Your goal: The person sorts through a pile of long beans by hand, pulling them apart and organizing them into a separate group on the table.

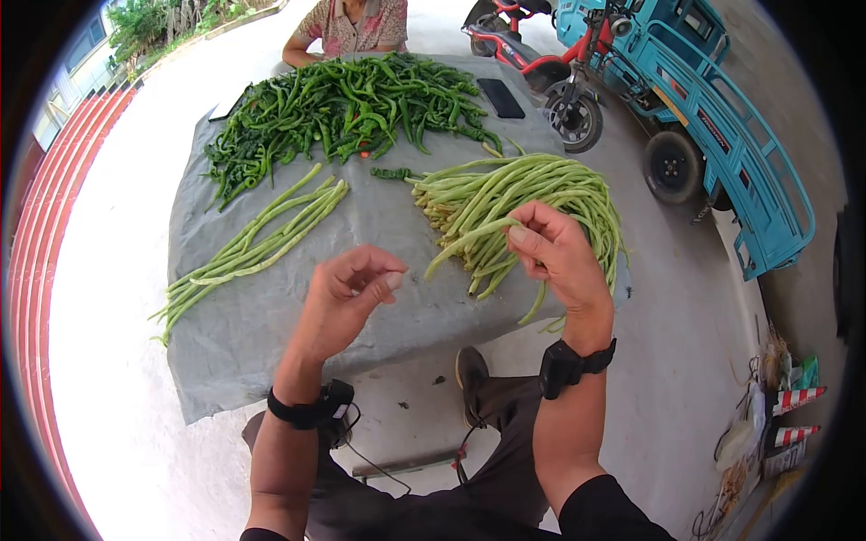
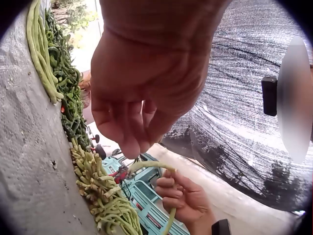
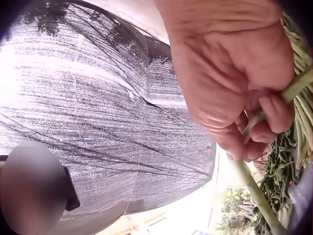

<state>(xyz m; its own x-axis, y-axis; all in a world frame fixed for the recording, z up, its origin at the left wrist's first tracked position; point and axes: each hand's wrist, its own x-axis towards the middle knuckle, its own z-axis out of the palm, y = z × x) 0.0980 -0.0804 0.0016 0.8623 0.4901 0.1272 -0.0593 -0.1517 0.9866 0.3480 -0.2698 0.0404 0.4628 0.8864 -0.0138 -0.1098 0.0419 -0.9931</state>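
Note:
My right hand (image 1: 561,257) pinches a pale green long bean (image 1: 462,245) between thumb and fingers, over the near edge of a large heap of long beans (image 1: 541,185). One end of the held bean points left toward my left hand (image 1: 341,302). The left hand is raised over the grey sheet (image 1: 379,216), its thumb and fingertips drawn together and nothing visible between them. In the left wrist view, the held bean (image 2: 151,164) arches up from the right hand, its tip overlapping the space just below the left fingertips. A smaller row of long beans (image 1: 257,239) lies at the left.
A broad pile of green peppers (image 1: 347,113) covers the table's far side, with a dark phone (image 1: 501,98) at its right. Across the table sits a person (image 1: 352,27) in a patterned shirt. A blue cargo tricycle (image 1: 713,117) stands at the right.

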